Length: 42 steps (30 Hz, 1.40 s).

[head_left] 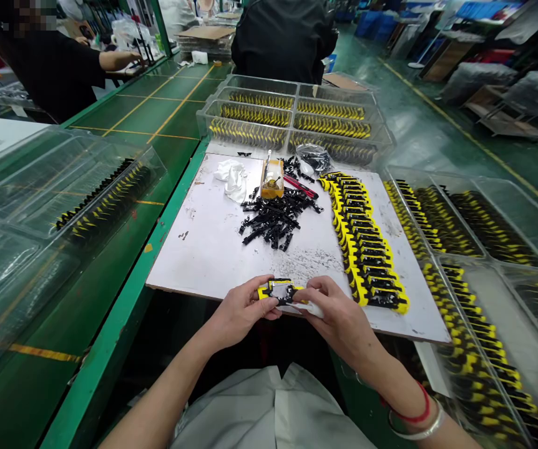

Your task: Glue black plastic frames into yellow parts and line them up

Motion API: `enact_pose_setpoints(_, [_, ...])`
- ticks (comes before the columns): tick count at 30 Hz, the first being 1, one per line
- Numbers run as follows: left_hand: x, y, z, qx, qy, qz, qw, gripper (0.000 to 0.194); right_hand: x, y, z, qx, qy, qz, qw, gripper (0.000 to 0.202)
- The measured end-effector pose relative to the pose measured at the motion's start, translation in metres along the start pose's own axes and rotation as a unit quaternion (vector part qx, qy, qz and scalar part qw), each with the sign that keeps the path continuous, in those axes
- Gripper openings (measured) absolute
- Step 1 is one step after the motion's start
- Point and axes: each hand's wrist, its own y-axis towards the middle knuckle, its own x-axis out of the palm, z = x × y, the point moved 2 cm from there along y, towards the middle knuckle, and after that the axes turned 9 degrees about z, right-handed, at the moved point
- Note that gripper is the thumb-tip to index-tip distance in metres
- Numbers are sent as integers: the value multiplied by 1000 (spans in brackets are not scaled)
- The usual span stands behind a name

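Observation:
At the board's near edge my left hand (pixel 243 312) is closed on the left end of a yellow-and-black plastic part (pixel 281 290). The fingers of my right hand (pixel 337 315) are closed round a slim white tool (pixel 313 309), whose kind I cannot make out. Its tip points at the part, and my right fingertips are at the part's right end. Beyond my hands lies a loose pile of small black plastic pieces (pixel 276 218). To the right of the hands, a long row of similar yellow-and-black parts (pixel 367 249) runs along the white board (pixel 194 249).
An amber box (pixel 272 179) and a crumpled white cloth (pixel 232 179) sit behind the pile. Clear trays of parts stand at the back (pixel 292 118), right (pixel 479 268) and left (pixel 110 156). Two people in dark clothes work farther off.

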Motion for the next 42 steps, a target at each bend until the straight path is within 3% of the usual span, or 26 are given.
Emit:
enact_pose_setpoints(7, [-2, -5, -4, -16, -7, 9, 1000, 56, 3, -1, 6, -108, 20, -67, 992, 13])
enact_pose_setpoints(18, [0, -4, -5, -48, -42, -22, 998, 57, -7, 7, 8, -48, 88, -117, 988, 13])
enact_pose_setpoints(28, [0, -3, -7, -33, -17, -6, 999, 57, 0, 2, 13, -63, 69, -101, 990, 14])
enact_pose_setpoints(36, [3, 2, -10, -27, -11, 8, 1000, 54, 5, 0, 15, -86, -9, -95, 992, 13])
enact_pose_setpoints(39, [4, 4, -7, -46, -23, 29, 998, 54, 6, 2, 14, -61, 32, -89, 994, 9])
enact_pose_setpoints(42, [4, 5, -2, -66, -49, 45, 996, 55, 6, 5, 15, 9, 119, -34, 992, 6])
